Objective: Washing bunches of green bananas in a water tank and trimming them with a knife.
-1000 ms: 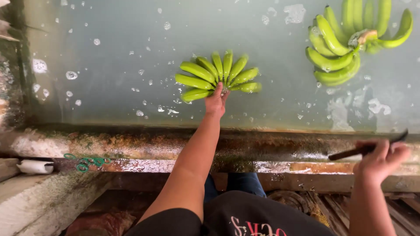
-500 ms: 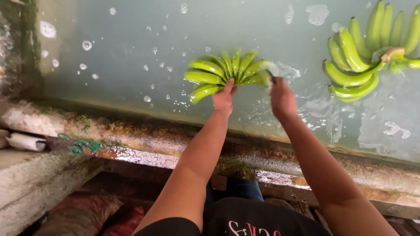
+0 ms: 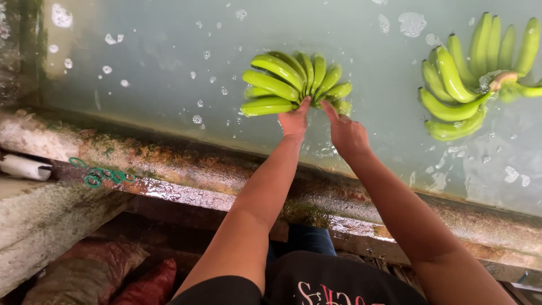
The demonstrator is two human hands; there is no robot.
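The fingers of the left hand close on the crown of a hand of green bananas, thumb reaching up along the stem end; whether they wrap fully around it cannot be told from above. The right hand meets the same bunch from the other side, its index finger stretched to the crown and the other fingers loosely curled, not clamped. The bunch floats in the wash tank's cloudy water, close to the near rim, left of the tank's middle.

Wet skin on a wet crown looks slippery: a one-sided pull could let the bunch twist free, or snap a finger off the crown. The rim is rough and rusty, so dragging fruit across it would likely scar the peel. A second bunch drifts well apart at the far right edge.
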